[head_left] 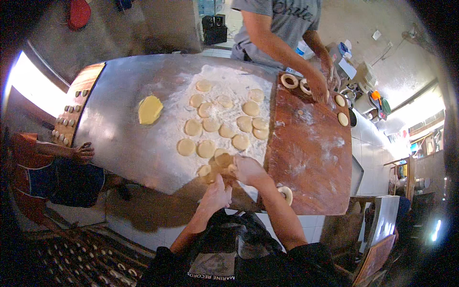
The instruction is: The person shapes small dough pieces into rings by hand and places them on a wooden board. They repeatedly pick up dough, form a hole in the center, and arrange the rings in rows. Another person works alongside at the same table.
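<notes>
Several pale dough rounds [193,127] lie on white flour [181,115] spread over the metal part of the worktop [110,119]. At the near edge of the flour, my right hand [246,170] is closed with fingertips down among the nearest rounds; whatever it grips is hidden. My left hand [216,196] is just left and nearer me, fingers curled, with shadow around it; I cannot make out what is in it. A dough ring [285,196] lies right of my right forearm on the wooden board [311,158], partly hidden.
Across the table a co-worker's hands [320,88] work by more rings [289,81] and rounds [343,119]. At left, another person's hand [83,152] is beside a board of small pieces [71,109]. A yellow slab [150,109] lies on the metal. Trays of pieces [91,258] stand lower left.
</notes>
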The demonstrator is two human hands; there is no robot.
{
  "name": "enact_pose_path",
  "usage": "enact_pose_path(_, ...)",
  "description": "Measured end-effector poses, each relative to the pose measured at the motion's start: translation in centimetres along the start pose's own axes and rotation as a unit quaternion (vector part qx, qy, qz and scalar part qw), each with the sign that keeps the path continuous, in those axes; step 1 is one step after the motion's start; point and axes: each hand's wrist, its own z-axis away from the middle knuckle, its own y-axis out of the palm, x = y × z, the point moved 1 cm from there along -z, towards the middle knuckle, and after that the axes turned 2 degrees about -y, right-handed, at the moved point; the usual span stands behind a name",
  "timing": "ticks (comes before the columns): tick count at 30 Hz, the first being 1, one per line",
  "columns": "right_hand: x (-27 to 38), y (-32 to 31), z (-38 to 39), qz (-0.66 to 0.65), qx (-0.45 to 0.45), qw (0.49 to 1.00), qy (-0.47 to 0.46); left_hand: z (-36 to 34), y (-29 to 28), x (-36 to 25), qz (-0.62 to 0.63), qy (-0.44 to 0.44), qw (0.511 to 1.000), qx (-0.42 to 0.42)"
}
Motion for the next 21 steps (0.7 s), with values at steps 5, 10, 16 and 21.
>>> enact_pose_path(5, 4.5, -4.4, 3.8, -0.322, -0.035, 0.942, 0.094, -1.1, -2.9, -1.1, -0.059, 0.260, 0.959, -0.100)
enact_pose_path(10, 8.2, -4.0, 4.2, -0.356, -0.137, 0.916, 0.127, 0.6, -6.0, -3.1, 0.000, 0.347, 0.935, -0.075)
enact_pose_path(16, 7.9, 0.9, 0.2, -0.126, -0.178, 0.971, 0.096, -0.1, -7.2, -4.1, -0.147, 0.455, 0.850, -0.221)
enact_pose_path(21, 8.2, -0.1, 1.4, -0.568, -0.196, 0.800, -0.002, -2.7, -7.0, -3.1, -0.002, 0.503, 0.842, -0.197)
